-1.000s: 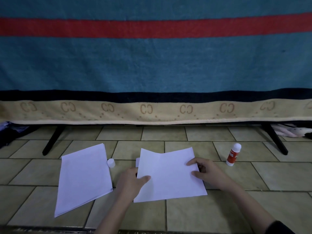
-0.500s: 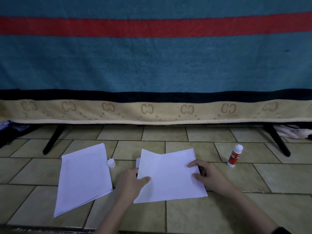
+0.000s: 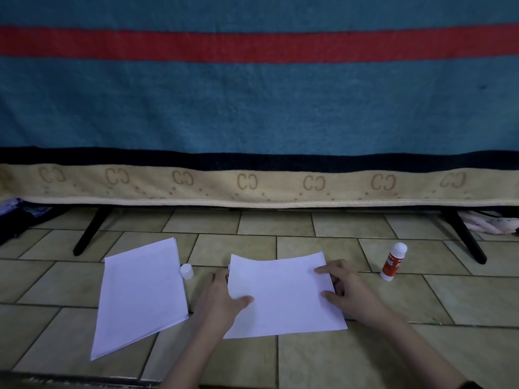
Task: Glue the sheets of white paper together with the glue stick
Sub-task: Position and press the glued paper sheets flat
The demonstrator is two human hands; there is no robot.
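Observation:
A white sheet [image 3: 283,296] lies on the tiled floor in front of me, its far edge slightly lifted. My left hand [image 3: 220,300] grips its left edge, thumb on top and fingers under. My right hand [image 3: 344,290] holds the right edge, with a fingertip and the thumb resting on top of the paper. A small stack of white paper [image 3: 141,293] lies flat to the left. The red and white glue stick [image 3: 393,261] stands upright at the right, apart from both hands. A small white cap [image 3: 186,270] sits between the stack and the sheet.
A teal blanket with a red stripe and a beige patterned border [image 3: 258,183] hangs across the back. Two black slanted legs [image 3: 91,231] [image 3: 466,237] reach the floor beneath it. Dark cloth [image 3: 16,217] lies at far left, pale cloth [image 3: 488,223] at far right.
Both hands keep their hold on the sheet. My right hand's fingers shifted slightly along the right edge; the sheet has barely moved.

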